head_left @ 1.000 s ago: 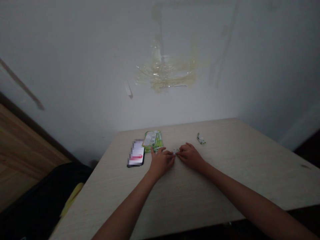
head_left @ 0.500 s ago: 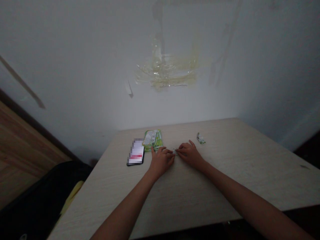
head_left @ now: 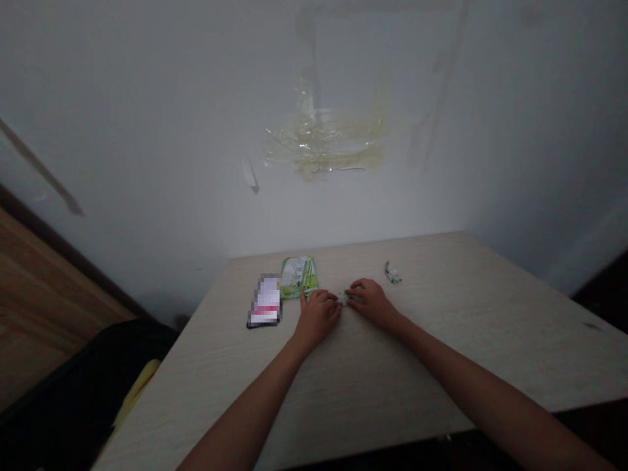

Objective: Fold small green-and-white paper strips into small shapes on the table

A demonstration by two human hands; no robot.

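Observation:
Low over the middle of the table, my left hand (head_left: 318, 317) is closed, its fingertips pinching a small pale piece (head_left: 342, 299) that looks like a crumpled bit of wrapper. From the other side, my right hand (head_left: 371, 303) has its thumb and fingers drawn together at the right end of the same piece. Most of the piece is covered by the fingers, so its exact kind cannot be made out. Just beyond my left hand lies a green-and-white plastic packet (head_left: 298, 276).
A phone with a lit, blurred screen (head_left: 265, 302) lies left of the packet. A small crumpled green-and-white scrap (head_left: 392, 272) rests behind my right hand. The pale wooden table (head_left: 441, 314) meets a wall (head_left: 196, 118) with yellowed tape. Dark cloth hangs left of the table.
The fingers of both hands have shifted slightly around the small piece, and a little more of it shows. My right index finger has come down. The view has moved slightly.

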